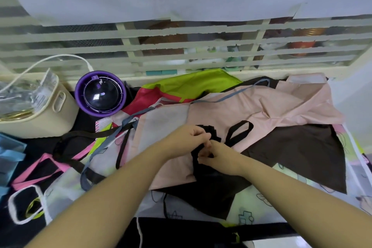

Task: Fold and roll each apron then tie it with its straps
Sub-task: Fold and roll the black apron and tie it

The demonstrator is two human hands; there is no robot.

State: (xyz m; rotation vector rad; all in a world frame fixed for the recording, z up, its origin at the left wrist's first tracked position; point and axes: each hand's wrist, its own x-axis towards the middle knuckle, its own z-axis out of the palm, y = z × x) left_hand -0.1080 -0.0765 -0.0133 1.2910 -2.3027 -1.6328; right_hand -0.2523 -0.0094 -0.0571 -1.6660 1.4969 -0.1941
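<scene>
A dark rolled apron bundle [207,164] lies at the middle of the heap, on top of a pale pink apron [267,110]. My left hand [186,139] grips the bundle's upper end, fingers curled round black fabric. Beside it my right hand [216,154] pinches a black strap at the bundle, and the two hands touch. One black strap loop [239,130] lies free just right of the hands. A dark brown apron [306,151] spreads out to the right under the pink one.
More aprons lie piled around: lime green and red [191,84] at the back, a printed white one [267,205] in front, pink-edged and grey straps [94,153] at left. A purple round device [100,93] and a cream basket [40,112] stand at back left, below a barred window [181,46].
</scene>
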